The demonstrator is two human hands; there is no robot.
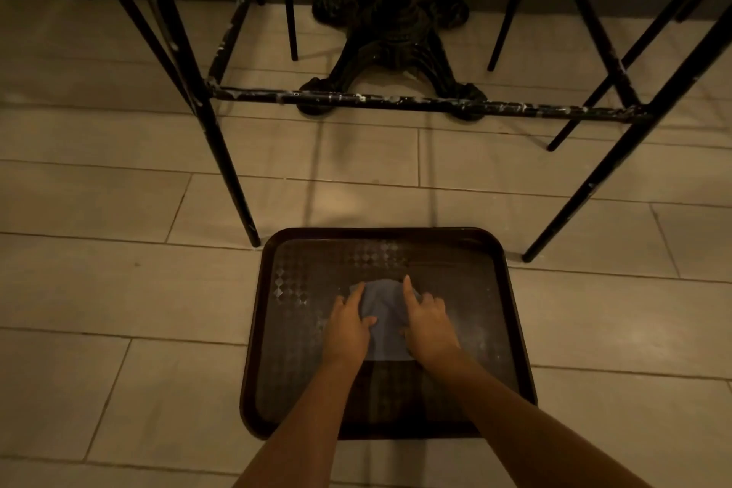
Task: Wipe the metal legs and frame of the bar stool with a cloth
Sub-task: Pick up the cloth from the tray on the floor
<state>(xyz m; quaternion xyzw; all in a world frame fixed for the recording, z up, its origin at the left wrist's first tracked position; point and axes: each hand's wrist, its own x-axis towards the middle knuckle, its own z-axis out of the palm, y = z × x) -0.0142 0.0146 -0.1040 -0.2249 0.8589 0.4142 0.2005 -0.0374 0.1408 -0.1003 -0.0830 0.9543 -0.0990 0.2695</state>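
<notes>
Head view: blue-grey folded cloth [383, 313] lies on dark brown plastic tray [511, 313] on pale tiled floor [119, 289]. Left hand [348, 329] and right hand [429, 325] side by side, both on cloth; fingers loosely curled at its edges, index fingers extended, looks like gathering grip. Black metal bar stool frame [222, 147] stands just beyond tray; front crossbar [416, 102] streaked with white residue. Judgement: wiping not begun or only partial; crossbar, legs left to do. Ornate black cast-iron table base [392, 40] behind stool.
</notes>
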